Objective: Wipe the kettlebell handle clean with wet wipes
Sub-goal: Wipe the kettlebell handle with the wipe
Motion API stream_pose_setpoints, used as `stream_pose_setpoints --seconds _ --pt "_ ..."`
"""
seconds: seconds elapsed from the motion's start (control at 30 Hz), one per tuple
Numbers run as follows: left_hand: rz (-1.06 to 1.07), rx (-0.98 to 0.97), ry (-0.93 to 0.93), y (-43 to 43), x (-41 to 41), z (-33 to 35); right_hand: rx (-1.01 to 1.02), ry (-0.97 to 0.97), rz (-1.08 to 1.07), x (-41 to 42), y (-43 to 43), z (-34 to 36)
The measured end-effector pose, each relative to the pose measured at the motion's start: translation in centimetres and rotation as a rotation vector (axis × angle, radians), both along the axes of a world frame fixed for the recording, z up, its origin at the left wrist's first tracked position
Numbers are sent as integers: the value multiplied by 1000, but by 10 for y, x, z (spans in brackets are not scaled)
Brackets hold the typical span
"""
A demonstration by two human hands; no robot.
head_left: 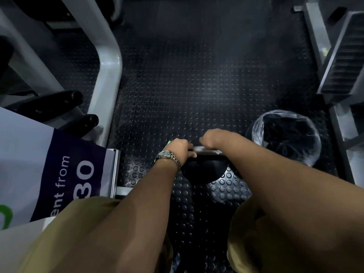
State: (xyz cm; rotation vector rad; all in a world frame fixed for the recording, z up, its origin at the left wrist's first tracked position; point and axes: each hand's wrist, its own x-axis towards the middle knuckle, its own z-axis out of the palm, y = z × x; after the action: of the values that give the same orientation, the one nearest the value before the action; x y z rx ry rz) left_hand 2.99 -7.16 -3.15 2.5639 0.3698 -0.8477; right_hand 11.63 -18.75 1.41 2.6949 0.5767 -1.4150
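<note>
Much is hidden: the right hand [211, 137] shows only its back, with the fingers curled under and away, so I cannot tell what they hold. A pale strip [204, 149] runs out from beneath it toward 9 o'clock; in this dim light it could be a wet wipe or bare metal. The kettlebell handle [209, 154] is mostly covered by both hands. The right forearm cuts off the 3 o'clock side of the black kettlebell [202, 171], which sits on the studded floor [187, 85] just below frame centre. The left hand [180, 147], with a wristwatch [167, 156] on its wrist, grips the handle's 9 o'clock end, thumb [194, 154] lying beneath the strip and fingers curled over the top. A green corner [169, 142] peeks out at that hand's 10 o'clock, the rest hidden. A lined bin [285, 134] stands at the kettlebell's 2 o'clock, and a cropped banner [59, 174] at its 9 o'clock
</note>
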Motion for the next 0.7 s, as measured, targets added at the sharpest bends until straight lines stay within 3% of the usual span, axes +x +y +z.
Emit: stream_pose_setpoints --seconds 0.23,0.43,0.57,0.7 --pt "64 -7 -30 -1 -2 2 191 74 -27 0 19 0" --pt "1 1 19 -2 1 3 -17 42 37 0 4 3" --pt "90 8 -16 -3 0 2 183 80 -120 -4 22 0" --pt "63 12 -4 -3 0 3 233 78 -186 1 15 -5"
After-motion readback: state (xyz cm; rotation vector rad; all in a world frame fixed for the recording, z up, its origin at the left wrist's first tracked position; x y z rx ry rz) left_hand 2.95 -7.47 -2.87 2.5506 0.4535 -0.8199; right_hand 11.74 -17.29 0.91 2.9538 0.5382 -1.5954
